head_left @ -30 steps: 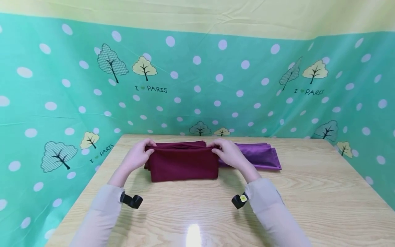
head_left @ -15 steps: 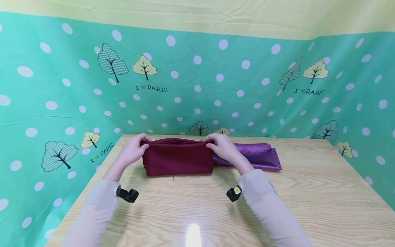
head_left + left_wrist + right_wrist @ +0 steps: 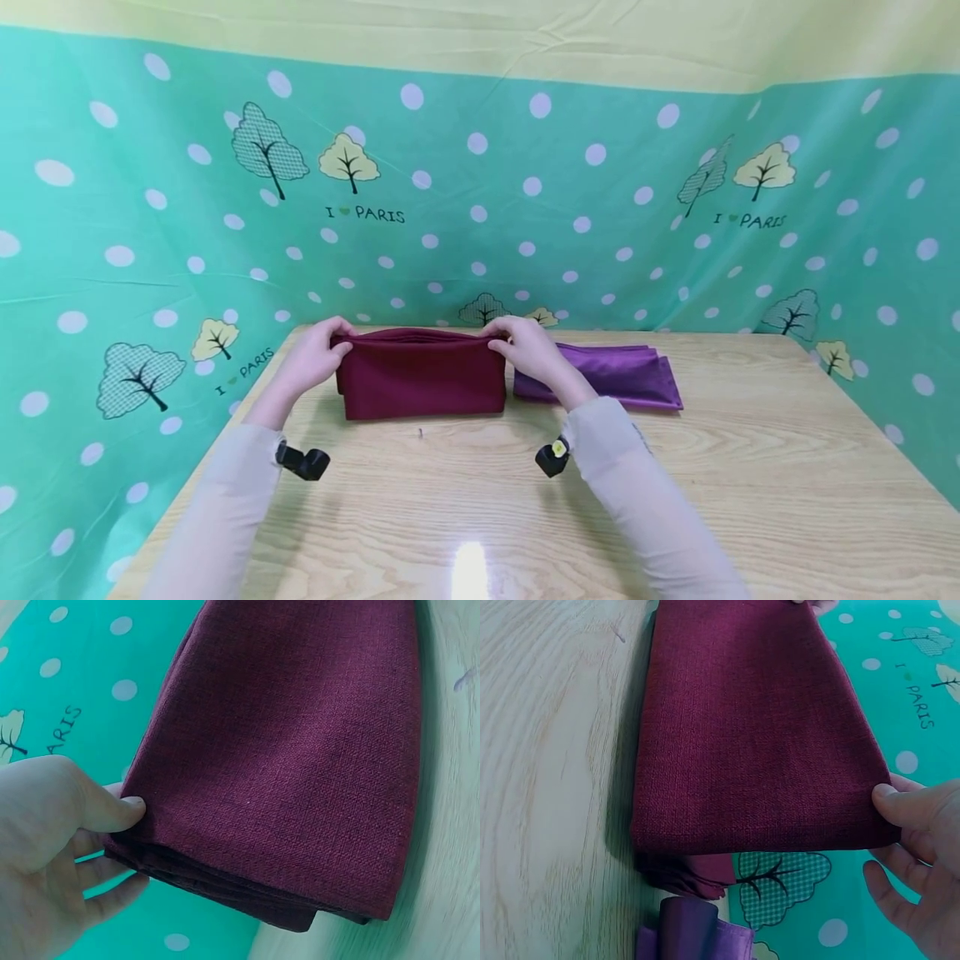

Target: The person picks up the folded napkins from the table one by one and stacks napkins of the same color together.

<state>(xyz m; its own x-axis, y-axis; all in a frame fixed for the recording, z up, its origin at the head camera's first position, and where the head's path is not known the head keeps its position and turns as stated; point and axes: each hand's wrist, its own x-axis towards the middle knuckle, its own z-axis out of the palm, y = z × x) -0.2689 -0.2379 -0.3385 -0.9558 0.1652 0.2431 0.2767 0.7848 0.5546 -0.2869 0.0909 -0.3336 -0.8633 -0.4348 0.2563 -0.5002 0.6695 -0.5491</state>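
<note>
A folded maroon cloth (image 3: 423, 379) hangs upright between the two hands at the back of the table, its layered folds showing along the top. The left hand (image 3: 317, 357) pinches its upper left corner, thumb in front and fingers behind. At the upper right corner the right hand (image 3: 525, 348) grips it the same way. Seen from the left wrist, the thumb (image 3: 124, 814) presses the woven front face, and several stacked layers show at the side edge. In the right wrist view another maroon bundle (image 3: 694, 874) shows below the held cloth's edge.
A folded purple satiny cloth (image 3: 622, 379) lies on the wooden table (image 3: 765, 442) to the right of the maroon one. Behind the table hangs a green dotted curtain (image 3: 450, 183) with printed trees. Each wrist wears a small black camera (image 3: 303, 461).
Both hands have shifted left and slightly farther back with the maroon cloth, opening a gap between it and the purple cloth. The purple cloth stays in place.
</note>
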